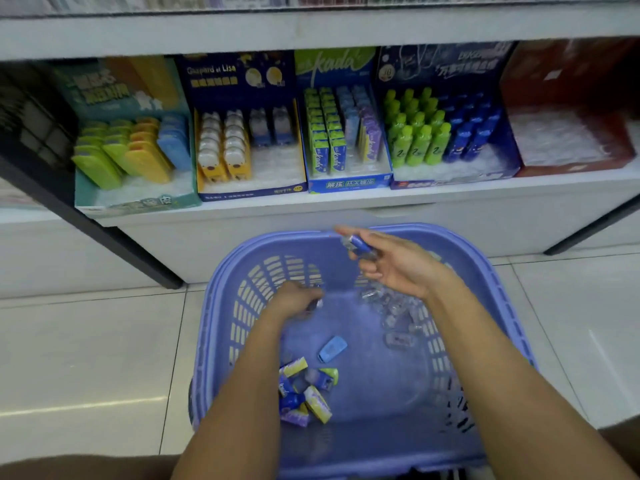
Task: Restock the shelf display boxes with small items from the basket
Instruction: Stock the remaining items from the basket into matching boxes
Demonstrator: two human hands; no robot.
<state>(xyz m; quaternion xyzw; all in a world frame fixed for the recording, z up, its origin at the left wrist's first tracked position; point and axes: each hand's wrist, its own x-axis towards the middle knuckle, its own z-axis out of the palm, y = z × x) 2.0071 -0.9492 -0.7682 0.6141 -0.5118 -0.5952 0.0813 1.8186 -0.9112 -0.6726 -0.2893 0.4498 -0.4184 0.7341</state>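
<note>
Right hand [391, 263] is up over the far rim of the lavender slotted plastic basket [498, 306], pinching a small blue bottle-shaped item [360, 243] btwn thumb and fingers, other fingers loose. Left hand [294, 301] is down inside the basket, curled around smth small and dark, too blurry to say what. Rest of the stock lies on the basket floor: a light blue rounded case [332, 348] in the middle, a pile of purple/yellow/blue little packs [306, 393] near the front-left, and clear wrapped bits [394, 317] on the right side. Basket sits on pale floor tiles [86, 341], right in front of the white shelf [346, 199]. On the shelf, a row of display boxes: teal one w/ green, yellow and blue cases [128, 154], navy one w/ bear-shaped items [239, 147], blue "kada" box [343, 140], dark blue box w/ green and blue bottles [440, 133], and a red box [568, 133] at the right end.
</note>
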